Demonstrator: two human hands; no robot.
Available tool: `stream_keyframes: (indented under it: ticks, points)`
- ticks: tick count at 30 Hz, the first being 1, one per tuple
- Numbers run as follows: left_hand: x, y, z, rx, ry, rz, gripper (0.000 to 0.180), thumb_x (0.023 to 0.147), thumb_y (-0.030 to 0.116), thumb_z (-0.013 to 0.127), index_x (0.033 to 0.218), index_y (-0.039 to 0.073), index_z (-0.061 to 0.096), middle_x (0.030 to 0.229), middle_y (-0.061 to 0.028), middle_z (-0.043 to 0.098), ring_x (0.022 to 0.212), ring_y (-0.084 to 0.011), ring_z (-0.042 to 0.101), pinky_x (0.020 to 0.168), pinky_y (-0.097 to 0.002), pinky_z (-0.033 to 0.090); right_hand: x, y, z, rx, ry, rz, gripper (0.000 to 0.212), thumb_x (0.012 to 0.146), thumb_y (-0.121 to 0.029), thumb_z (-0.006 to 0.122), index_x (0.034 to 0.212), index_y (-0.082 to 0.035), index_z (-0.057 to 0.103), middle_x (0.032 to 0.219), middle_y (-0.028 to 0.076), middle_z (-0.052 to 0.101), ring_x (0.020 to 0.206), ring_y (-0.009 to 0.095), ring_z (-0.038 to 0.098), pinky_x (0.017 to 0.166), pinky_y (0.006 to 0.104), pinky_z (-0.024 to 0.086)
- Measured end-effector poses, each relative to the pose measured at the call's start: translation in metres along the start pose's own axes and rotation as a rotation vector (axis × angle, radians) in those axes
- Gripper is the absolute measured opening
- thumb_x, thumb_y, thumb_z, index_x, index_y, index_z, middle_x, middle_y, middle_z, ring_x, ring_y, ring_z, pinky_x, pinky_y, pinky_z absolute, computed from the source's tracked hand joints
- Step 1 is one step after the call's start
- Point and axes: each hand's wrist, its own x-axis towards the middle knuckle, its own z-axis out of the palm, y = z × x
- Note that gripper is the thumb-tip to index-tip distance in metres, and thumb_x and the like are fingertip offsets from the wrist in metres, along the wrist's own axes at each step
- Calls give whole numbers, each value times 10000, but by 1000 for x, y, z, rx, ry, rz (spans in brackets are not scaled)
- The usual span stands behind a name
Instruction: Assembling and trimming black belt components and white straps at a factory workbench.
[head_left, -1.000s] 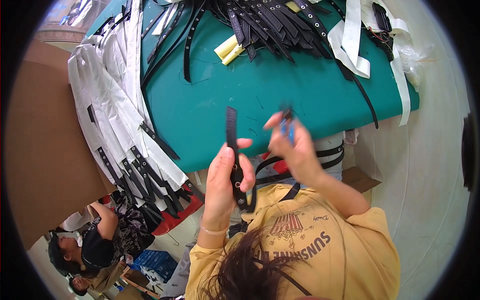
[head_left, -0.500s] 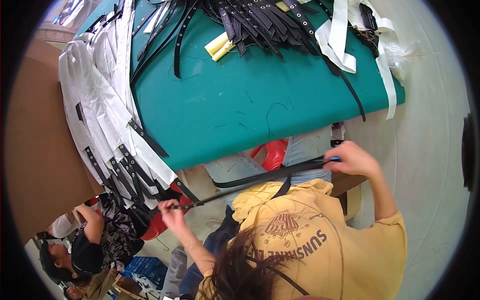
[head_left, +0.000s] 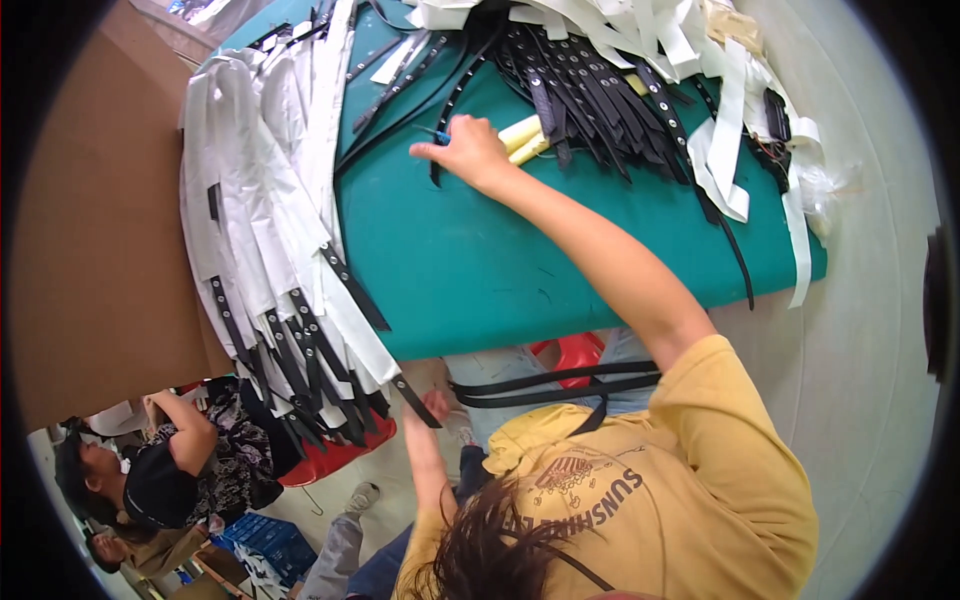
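— Where does the view sit?

— On the person's head, looking steeply down: hair and a yellow shirt (head_left: pixel 640 470) fill the near edge, and the green bench (head_left: pixel 480 260) lies farther out.

— How close?

— Close. The right hand (head_left: pixel 470 150) reaches to the far middle, and the left hand (head_left: pixel 435 405) hangs near, below the bench edge.

— Any distortion?

— A wide fisheye with a dark round rim. The bench edges bend, and the floor shows at right.

The right hand (head_left: pixel 468 150) has left the black strap (head_left: pixel 560 382) — now reaching onto the green table (head_left: pixel 480 270).
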Motion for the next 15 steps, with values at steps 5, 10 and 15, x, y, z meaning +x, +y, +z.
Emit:
stream_keyframes:
  ticks: [5, 10, 15]
  points:
    - [-170, 211, 200, -164, -364, -182, 183, 910, 166, 507, 969, 4, 566, 750, -90, 591, 670, -169, 602, 532, -243, 453, 3, 33, -13, 296, -152, 29, 315, 737, -274, 694, 709, 23, 595, 632, 102, 591, 572, 208, 563, 552, 337, 440]
    - [-191, 281, 306, 212, -522, 375, 188, 878, 66, 570, 1025, -51, 583, 821, -120, 624, 621, -130, 594, 531, -234, 463, -102, 29, -82, 931, -461, 186, 222, 858, -262, 636, 753, -77, 574, 579, -63, 413, 533, 33, 355, 483, 201, 273]
    - [-128, 284, 397, 599, -374, 592, 347, 855, 135, 635, 1141, -45, 553, 803, -80, 630, 678, -126, 603, 603, -262, 488, -167, 43, -109, 906, -319, 296, 284, 896, -290, 596, 719, -76, 536, 600, -56, 454, 553, 26, 379, 496, 195, 299]
